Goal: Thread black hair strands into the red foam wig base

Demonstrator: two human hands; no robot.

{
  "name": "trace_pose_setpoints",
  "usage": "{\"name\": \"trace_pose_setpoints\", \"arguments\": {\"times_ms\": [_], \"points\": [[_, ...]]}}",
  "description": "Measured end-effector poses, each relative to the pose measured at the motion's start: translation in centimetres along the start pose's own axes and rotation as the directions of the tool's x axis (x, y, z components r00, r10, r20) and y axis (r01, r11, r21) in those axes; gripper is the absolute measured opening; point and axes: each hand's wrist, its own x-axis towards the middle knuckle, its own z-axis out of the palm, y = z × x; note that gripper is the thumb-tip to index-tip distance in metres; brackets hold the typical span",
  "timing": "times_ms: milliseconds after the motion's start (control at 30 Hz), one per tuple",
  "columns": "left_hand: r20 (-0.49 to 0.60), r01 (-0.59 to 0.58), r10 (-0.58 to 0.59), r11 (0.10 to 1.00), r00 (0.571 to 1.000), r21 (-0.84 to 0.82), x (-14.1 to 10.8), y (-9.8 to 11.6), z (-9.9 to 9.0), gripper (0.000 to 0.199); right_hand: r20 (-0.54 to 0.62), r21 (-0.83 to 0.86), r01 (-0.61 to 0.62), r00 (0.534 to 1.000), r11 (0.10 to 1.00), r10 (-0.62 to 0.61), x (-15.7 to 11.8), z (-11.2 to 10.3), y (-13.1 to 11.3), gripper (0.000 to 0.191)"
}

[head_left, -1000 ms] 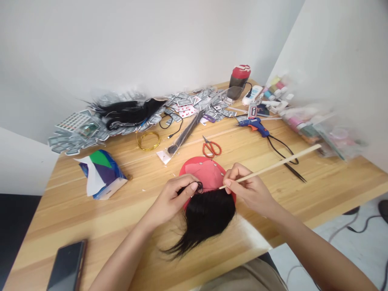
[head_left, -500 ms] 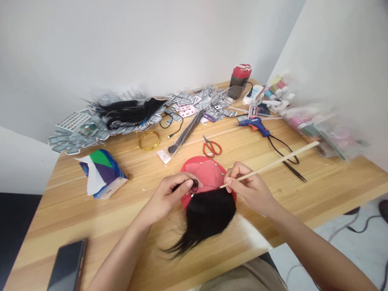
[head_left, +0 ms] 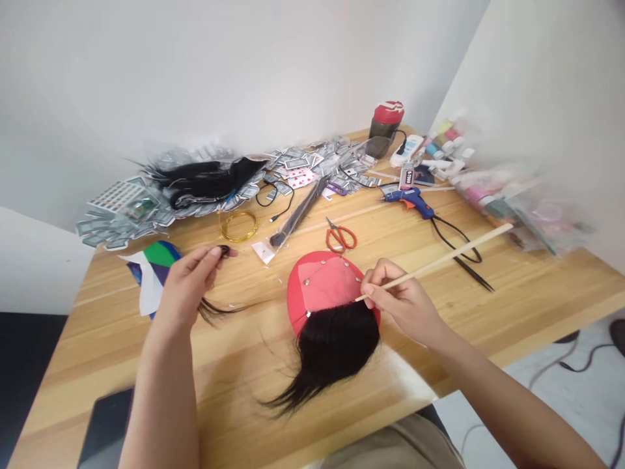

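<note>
While the left hand [head_left: 188, 286] pinches a lock of black hair [head_left: 215, 311], the right hand [head_left: 403, 306] grips a wooden stick [head_left: 439, 264]. Its tip meets a red dome [head_left: 322, 283].

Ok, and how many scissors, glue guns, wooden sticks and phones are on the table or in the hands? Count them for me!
Scissors: 1
Hot glue gun: 1
Wooden stick: 1
Phone: 1
Total: 4
</note>
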Motion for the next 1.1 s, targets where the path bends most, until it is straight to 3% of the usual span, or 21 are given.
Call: {"name": "trace_pose_setpoints", "arguments": {"times_ms": [67, 167, 267, 367, 400, 433, 500, 533, 567, 733, 900, 1100], "points": [[-0.096, -0.023, 0.022, 1.0, 0.995, -0.01, 0.3, -0.3, -0.4, 0.032, -0.002, -0.001, -0.002, 1.0, 1.0, 0.002, 0.0, 0.0, -0.1, 0.036], [-0.12, -0.097, 0.097, 0.995, 0.988, 0.01, -0.2, -0.1, 0.2, 0.029, -0.009, -0.001, 0.01, 1.0, 1.0, -0.01, 0.1, 0.0, -0.2, 0.038], [-0.027, -0.22, 0.222, 0.974, 0.975, 0.06, -2.3, 1.1, 2.4, 0.026, -0.023, -0.002, 0.013, 1.0, 1.0, -0.014, 0.1, 0.1, -0.2, 0.04], [0.169, -0.379, 0.362, 0.922, 0.917, 0.083, -5.2, 2.6, 5.3, 0.02, -0.039, 0.0, 0.008, 0.999, 1.0, -0.008, 0.2, 0.1, -0.3, 0.042], [0.252, -0.455, 0.422, 0.886, 0.871, 0.088, -6.1, 2.9, 6.2, 0.02, -0.043, 0.0, 0.007, 0.999, 1.0, -0.007, 0.3, 0.2, -0.3, 0.042], [0.351, -0.621, 0.548, 0.771, 0.759, 0.141, -6.9, 3.1, 7.0, 0.022, -0.047, -0.003, 0.007, 0.999, 1.0, -0.007, 0.3, 0.2, -0.4, 0.041], [0.502, -0.804, 0.644, 0.557, 0.577, 0.21, -7.9, 3.2, 8.4, 0.027, -0.052, -0.01, 0.016, 0.999, 1.0, -0.017, 0.4, 0.2, -0.6, 0.039], [0.557, -0.848, 0.65, 0.479, 0.517, 0.229, -8.2, 3.1, 8.9, 0.029, -0.056, -0.013, 0.022, 0.998, 1.0, -0.023, 0.4, 0.2, -0.8, 0.037], [0.587, -0.863, 0.641, 0.442, 0.494, 0.245, -8.3, 3.0, 9.3, 0.03, -0.06, -0.014, 0.027, 0.998, 1.0, -0.028, 0.5, 0.1, -0.9, 0.036], [0.567, -0.853, 0.639, 0.427, 0.52, 0.3, -8.4, 2.8, 9.4, 0.028, -0.12, -0.011, 0.016, 0.993, 1.0, -0.017, 0.9, -0.3, -1.5, 0.034], [0.614, -0.877, 0.628, 0.379, 0.478, 0.296, -9.8, 3.8, 8.3, 0.03, -0.174, -0.046, 0.037, 0.984, 0.998, -0.044, 1.1, -0.4, -1.8, 0.031], [0.785, -0.883, 0.423, 0.338, 0.452, 0.326, -11.5, 4.8, 6.7, 0.024, -0.184, -0.038, 0.039, 0.982, 0.998, -0.045, 1.1, -0.2, -1.9, 0.031]]}}
